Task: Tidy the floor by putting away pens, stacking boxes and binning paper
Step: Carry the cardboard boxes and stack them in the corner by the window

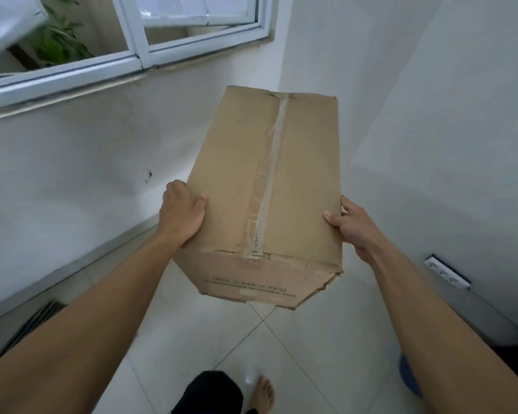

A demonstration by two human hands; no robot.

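A long brown cardboard box point(237, 180), sealed with clear tape along its top seam, hangs in the air at chest height above the tiled floor. My left hand point(181, 213) presses against its left side, thumb on the top edge. My right hand point(352, 225) grips the right side the same way. The box's near end is dented at the lower right corner and carries upside-down printed text. No pens or paper are visible.
White walls meet in a corner straight ahead. A window with a white frame point(138, 55) runs along the left wall. A floor vent point(33, 327) lies at lower left, a wall socket point(447, 271) at right, and a blue object point(408, 376) at the right edge. My bare foot point(263, 392) stands below.
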